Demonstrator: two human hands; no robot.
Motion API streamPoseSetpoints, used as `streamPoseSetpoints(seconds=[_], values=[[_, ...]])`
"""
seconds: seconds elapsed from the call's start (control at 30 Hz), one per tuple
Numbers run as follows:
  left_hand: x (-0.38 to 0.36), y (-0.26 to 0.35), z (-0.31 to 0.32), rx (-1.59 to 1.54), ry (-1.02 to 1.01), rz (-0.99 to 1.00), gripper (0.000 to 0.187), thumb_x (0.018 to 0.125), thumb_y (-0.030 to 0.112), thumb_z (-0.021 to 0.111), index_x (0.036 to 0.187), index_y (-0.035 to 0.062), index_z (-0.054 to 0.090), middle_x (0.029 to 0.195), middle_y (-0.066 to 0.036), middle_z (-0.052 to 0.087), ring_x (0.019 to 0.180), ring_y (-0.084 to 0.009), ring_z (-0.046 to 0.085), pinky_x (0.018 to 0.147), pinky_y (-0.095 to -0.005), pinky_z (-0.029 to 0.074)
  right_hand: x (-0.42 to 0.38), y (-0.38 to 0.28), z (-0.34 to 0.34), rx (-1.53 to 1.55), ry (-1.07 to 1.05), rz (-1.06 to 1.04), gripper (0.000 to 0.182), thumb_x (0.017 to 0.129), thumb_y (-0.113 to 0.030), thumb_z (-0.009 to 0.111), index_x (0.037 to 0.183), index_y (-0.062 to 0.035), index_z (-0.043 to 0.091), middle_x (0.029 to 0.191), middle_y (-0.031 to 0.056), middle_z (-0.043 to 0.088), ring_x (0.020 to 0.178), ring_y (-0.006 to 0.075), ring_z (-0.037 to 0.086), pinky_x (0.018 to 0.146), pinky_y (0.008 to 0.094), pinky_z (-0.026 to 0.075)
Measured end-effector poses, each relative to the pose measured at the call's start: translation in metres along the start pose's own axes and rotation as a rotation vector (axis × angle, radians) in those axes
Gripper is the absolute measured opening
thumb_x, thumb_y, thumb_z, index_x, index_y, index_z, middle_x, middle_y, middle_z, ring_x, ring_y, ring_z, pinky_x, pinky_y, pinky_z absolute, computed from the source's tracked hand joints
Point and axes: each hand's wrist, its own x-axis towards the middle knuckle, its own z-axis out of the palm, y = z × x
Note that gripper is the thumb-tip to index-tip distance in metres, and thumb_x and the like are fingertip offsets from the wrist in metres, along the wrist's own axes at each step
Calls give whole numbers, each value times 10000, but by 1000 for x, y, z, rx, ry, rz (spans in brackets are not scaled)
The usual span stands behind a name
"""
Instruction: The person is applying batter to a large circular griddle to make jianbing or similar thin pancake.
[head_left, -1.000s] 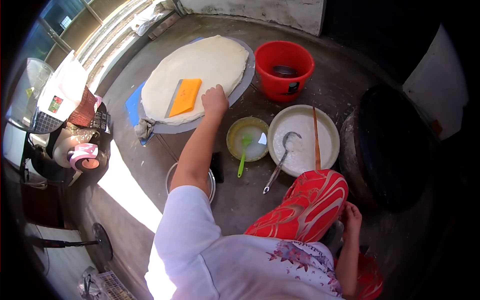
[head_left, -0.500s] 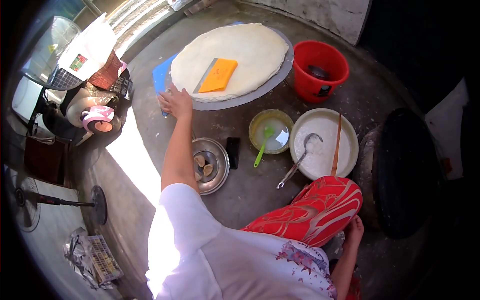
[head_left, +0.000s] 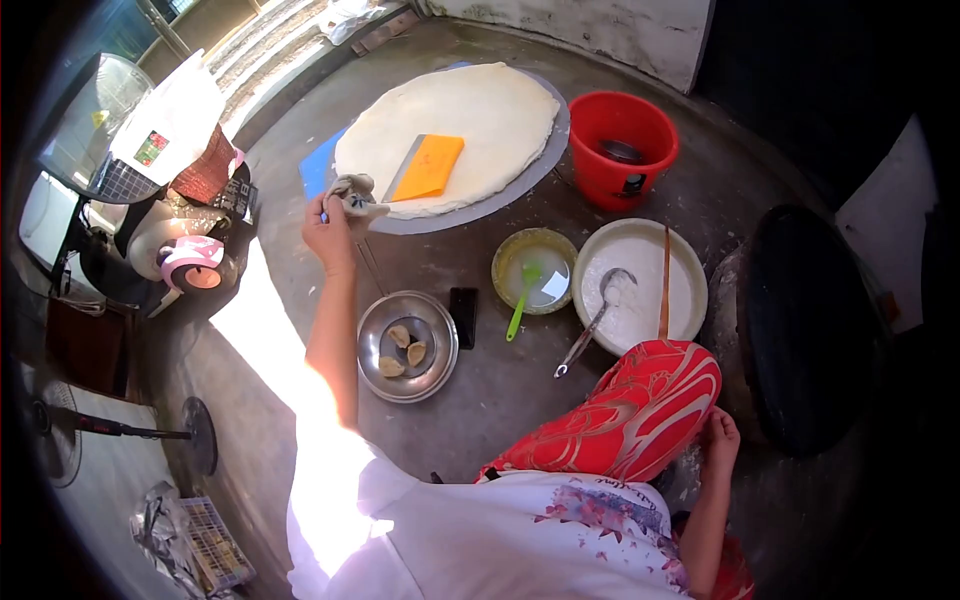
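My left hand is closed on a crumpled grey cloth, raised beside the left edge of a stack of pale round sheets. The stack lies on a grey round board. On top of it rests an orange scraper with a grey edge. My right hand hangs beside my right knee, its fingers loosely curled; whether it holds anything is hidden. Nearest to that knee stands a large bowl of white batter, with a metal ladle and a brown stick in it.
A metal pan holds several brown lumps beside a black phone. A smaller bowl holds a green brush. Behind stands a red bucket. A large black round lid is at right, a fan at left.
My left hand has lifted from the stack's left edge and closed on the grey cloth. The metal pan now shows fully. My view has shifted slightly.
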Motion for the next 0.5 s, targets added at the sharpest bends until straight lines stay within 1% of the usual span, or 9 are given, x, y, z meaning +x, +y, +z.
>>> streamPoseSetpoints(seconds=[0.07, 0.13, 0.2, 0.23, 0.27, 0.3, 0.37, 0.43, 0.5], values=[[-27, 39, -2, -661, -259, -194, 198, 817, 77, 515, 966, -27, 593, 873, -78, 623, 803, -127, 582, 695, -268, 474, 3, 0, -5, 39, -12, -14, 179, 887, -202, 489, 975, -68, 570, 776, 12, 612, 636, 78, 559, 584, 203, 430], [-59, 79, -12, -1086, -482, -445, 224, 829, 56, 496, 1023, -29, 569, 911, -86, 621, 811, -165, 593, 730, -285, 482, -1, -11, -3, 66, -13, -22, 180, 886, -200, 494, 979, -68, 572, 754, -2, 604, 628, 66, 554, 572, 194, 421], [-88, 97, -28, -1251, -896, -596, 272, 792, 39, 534, 1056, -25, 557, 986, -113, 606, 909, -191, 580, 812, -323, 463, -3, -16, -1, 44, -8, -33, 179, 884, -198, 497, 979, -67, 573, 754, -3, 605, 627, 65, 555, 571, 192, 421], [-105, 99, -31, -1261, -1079, -640, 271, 782, 44, 553, 1040, -38, 568, 979, -113, 601, 918, -191, 570, 805, -319, 456, -4, -17, -2, 21, -11, -36, 178, 883, -197, 499, 980, -67, 573, 755, -4, 605, 627, 64, 555, 571, 191, 420], [-122, 107, -32, -1223, -1283, -581, 258, 774, 42, 574, 1019, -35, 588, 952, -107, 598, 909, -195, 564, 788, -306, 448, -3, -15, -3, 21, -11, -39, 178, 883, -197, 499, 980, -67, 573, 755, -4, 605, 627, 64, 555, 571, 191, 420], [-142, 101, -31, -1050, -1459, -482, 253, 777, 63, 598, 1020, -8, 603, 946, -92, 590, 912, -181, 553, 790, -292, 435, -1, -10, -5, 24, -22, -45, 180, 883, -197, 499, 983, -66, 573, 756, -4, 606, 628, 65, 556, 569, 191, 421], [-175, 105, -26, -751, -1853, -100, 248, 792, 96, 603, 1031, 31, 610, 970, -86, 588, 929, -174, 545, 798, -282, 430, -1, -3, -5, 28, -33, -52, 183, 883, -197, 499, 985, -65, 572, 756, -3, 606, 629, 67, 557, 566, 191, 421], [-206, 94, -25, -649, -2113, 111, 283, 804, 116, 595, 1078, 48, 585, 1018, -86, 578, 948, -171, 535, 802, -285, 429, -4, 2, -6, 64, -34, -22, 185, 883, -197, 497, 986, -63, 572, 758, -2, 607, 627, 69, 557, 557, 195, 419], [-204, 83, -20, -616, -2157, 100, 290, 806, 121, 591, 1086, 47, 574, 1037, -90, 571, 955, -178, 532, 802, -289, 429, -3, 7, -12, 33, -34, -17, 194, 878, -212, 506, 989, -65, 568, 764, -3, 607, 634, 69, 556, 556, 194, 418]])
